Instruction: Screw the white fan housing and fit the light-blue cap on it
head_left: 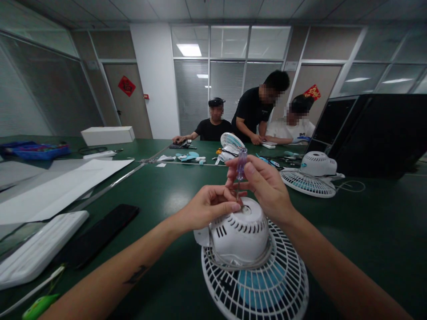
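Observation:
A small white fan lies face down before me, its round motor housing on top and blue blades showing through the grille. My right hand grips the clear purple handle of a screwdriver, held upright with its shaft pointing down at the housing. Thumb and fingers of my left hand are pinched together by the screwdriver's lower end, close to the recess in the top of the housing. Whatever sits between those fingertips is too small to make out. The screwdriver's tip is hidden by the fingers.
Another white fan lies face down at the right, beside a large black monitor. A further fan and blue parts lie across the green table. Left are a white keyboard and black pad. Several people sit or stand opposite.

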`<state>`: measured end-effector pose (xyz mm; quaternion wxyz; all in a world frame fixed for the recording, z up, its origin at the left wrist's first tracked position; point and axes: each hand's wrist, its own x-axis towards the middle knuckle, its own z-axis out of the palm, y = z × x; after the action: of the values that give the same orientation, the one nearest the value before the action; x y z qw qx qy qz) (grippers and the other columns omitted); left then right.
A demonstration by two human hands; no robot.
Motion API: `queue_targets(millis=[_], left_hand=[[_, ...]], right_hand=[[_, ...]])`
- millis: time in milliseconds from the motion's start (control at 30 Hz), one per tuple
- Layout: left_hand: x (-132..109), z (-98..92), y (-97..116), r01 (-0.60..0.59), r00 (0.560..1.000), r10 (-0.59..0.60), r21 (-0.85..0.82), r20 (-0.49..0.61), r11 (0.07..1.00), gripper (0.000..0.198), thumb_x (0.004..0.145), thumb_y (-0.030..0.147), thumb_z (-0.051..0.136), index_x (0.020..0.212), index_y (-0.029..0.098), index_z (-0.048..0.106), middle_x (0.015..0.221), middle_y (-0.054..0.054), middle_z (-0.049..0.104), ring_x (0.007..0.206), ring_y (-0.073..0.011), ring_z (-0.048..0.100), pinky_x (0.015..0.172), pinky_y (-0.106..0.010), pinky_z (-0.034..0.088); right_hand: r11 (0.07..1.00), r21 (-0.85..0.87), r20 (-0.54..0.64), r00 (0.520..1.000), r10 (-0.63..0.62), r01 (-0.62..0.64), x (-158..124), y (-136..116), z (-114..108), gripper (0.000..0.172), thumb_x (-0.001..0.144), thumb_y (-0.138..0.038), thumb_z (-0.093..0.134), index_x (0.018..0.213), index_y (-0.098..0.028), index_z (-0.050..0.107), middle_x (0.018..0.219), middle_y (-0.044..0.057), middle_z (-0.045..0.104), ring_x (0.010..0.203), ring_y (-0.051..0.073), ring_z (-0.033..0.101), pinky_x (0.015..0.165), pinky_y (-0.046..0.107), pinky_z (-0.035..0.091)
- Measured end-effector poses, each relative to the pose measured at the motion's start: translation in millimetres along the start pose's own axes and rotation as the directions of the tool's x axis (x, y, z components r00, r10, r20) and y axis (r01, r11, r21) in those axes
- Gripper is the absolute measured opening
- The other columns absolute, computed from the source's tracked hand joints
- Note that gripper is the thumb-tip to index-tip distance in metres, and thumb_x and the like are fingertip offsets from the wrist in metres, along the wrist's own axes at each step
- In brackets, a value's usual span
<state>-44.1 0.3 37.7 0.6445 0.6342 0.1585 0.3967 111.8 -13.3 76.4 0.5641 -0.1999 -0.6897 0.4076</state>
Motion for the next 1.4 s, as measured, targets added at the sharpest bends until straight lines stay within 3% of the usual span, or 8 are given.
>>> queue_targets(millis=[300, 467, 633, 767, 1033, 1167, 1267, 1400], left_hand=[[0.6, -3.0, -1.1, -0.011, 1.000, 0.010, 0.056, 0.023, 0.998, 0.018, 0.073, 0.025, 0.081, 0.072, 0.012, 0.068, 0.080, -0.002, 0.070, 0.077, -0.0109, 0.062, 0.073, -0.023, 0.046], [0.5, -3.3, 0.4, -0.008, 1.000, 0.005, 0.104, 0.022, 0.995, 0.021, 0.073, 0.030, 0.081, 0.072, 0.012, 0.068, 0.079, -0.003, 0.069, 0.076, -0.0120, 0.061, 0.074, -0.024, 0.047], [1.5, -4.0, 0.1, -0.074, 0.996, 0.067, 0.144, 0.056, 0.987, 0.020, 0.078, 0.032, 0.077, 0.075, 0.014, 0.070, 0.079, -0.002, 0.068, 0.082, -0.0139, 0.062, 0.091, -0.032, 0.046], [2.2, -4.7, -0.7, -0.096, 0.994, 0.086, 0.162, 0.065, 0.982, 0.019, 0.079, 0.033, 0.076, 0.077, 0.014, 0.070, 0.080, -0.002, 0.069, 0.084, -0.0152, 0.063, 0.103, -0.038, 0.041], [1.2, -4.6, 1.4, -0.078, 0.996, 0.067, 0.196, 0.064, 0.977, 0.016, 0.080, 0.030, 0.073, 0.078, 0.014, 0.071, 0.082, -0.003, 0.068, 0.086, -0.0163, 0.063, 0.102, -0.041, 0.043], [1.7, -5.1, 0.2, -0.096, 0.994, 0.083, 0.183, 0.077, 0.978, 0.014, 0.081, 0.027, 0.073, 0.079, 0.014, 0.072, 0.082, -0.002, 0.069, 0.087, -0.0148, 0.064, 0.108, -0.040, 0.038], [1.6, -5.4, -0.9, -0.117, 0.991, 0.104, 0.158, 0.088, 0.980, 0.013, 0.082, 0.026, 0.072, 0.079, 0.013, 0.071, 0.082, -0.001, 0.069, 0.089, -0.0141, 0.064, 0.110, -0.038, 0.037], [-0.4, -3.7, -2.9, -0.066, 0.995, 0.055, 0.122, 0.088, 0.990, 0.010, 0.083, 0.022, 0.071, 0.083, 0.013, 0.068, 0.087, -0.002, 0.067, 0.093, -0.0145, 0.063, 0.102, -0.034, 0.042]], right_hand=[[0.999, 0.049, -0.026, 1.000, 0.012, -0.011, 1.5, 2.0, -1.7, 0.032, 0.081, -0.049, 0.072, 0.084, -0.019, 0.059, 0.075, -0.002, 0.061, 0.067, 0.009, 0.063, 0.056, 0.018, 0.054], [0.995, 0.099, 0.000, 1.000, 0.023, -0.023, 1.3, 0.7, -1.4, 0.034, 0.085, -0.053, 0.065, 0.095, -0.020, 0.065, 0.084, 0.000, 0.065, 0.068, 0.008, 0.063, 0.057, 0.017, 0.054], [0.999, 0.045, -0.051, 0.999, 0.009, -0.007, 2.2, -0.8, -2.9, 0.031, 0.078, -0.048, 0.075, 0.083, -0.019, 0.062, 0.073, -0.004, 0.063, 0.061, 0.008, 0.062, 0.054, 0.016, 0.052], [0.996, 0.088, -0.009, 1.000, -0.001, 0.001, 2.0, -2.2, -5.4, 0.031, 0.082, -0.048, 0.071, 0.091, -0.019, 0.066, 0.079, -0.003, 0.066, 0.064, 0.006, 0.064, 0.059, 0.016, 0.054], [0.995, 0.098, 0.000, 1.000, -0.025, 0.025, 3.2, -0.4, -6.2, 0.025, 0.082, -0.041, 0.073, 0.084, -0.019, 0.061, 0.072, -0.005, 0.065, 0.061, 0.006, 0.064, 0.059, 0.015, 0.054], [0.997, 0.073, 0.027, 1.000, -0.006, 0.004, 1.6, -5.1, -6.9, 0.029, 0.088, -0.044, 0.065, 0.107, -0.023, 0.064, 0.086, -0.001, 0.070, 0.067, 0.009, 0.067, 0.062, 0.020, 0.058], [1.000, 0.013, 0.012, 1.000, -0.009, 0.008, 1.0, -6.9, -6.2, 0.042, 0.090, -0.037, 0.063, 0.129, -0.029, 0.052, 0.091, -0.001, 0.071, 0.064, 0.011, 0.067, 0.060, 0.023, 0.059], [0.991, -0.108, -0.053, 0.995, -0.089, 0.083, 0.5, -2.8, -5.0, 0.054, 0.087, -0.028, 0.067, 0.136, -0.035, 0.045, 0.089, -0.003, 0.066, 0.059, 0.011, 0.066, 0.055, 0.024, 0.060]])
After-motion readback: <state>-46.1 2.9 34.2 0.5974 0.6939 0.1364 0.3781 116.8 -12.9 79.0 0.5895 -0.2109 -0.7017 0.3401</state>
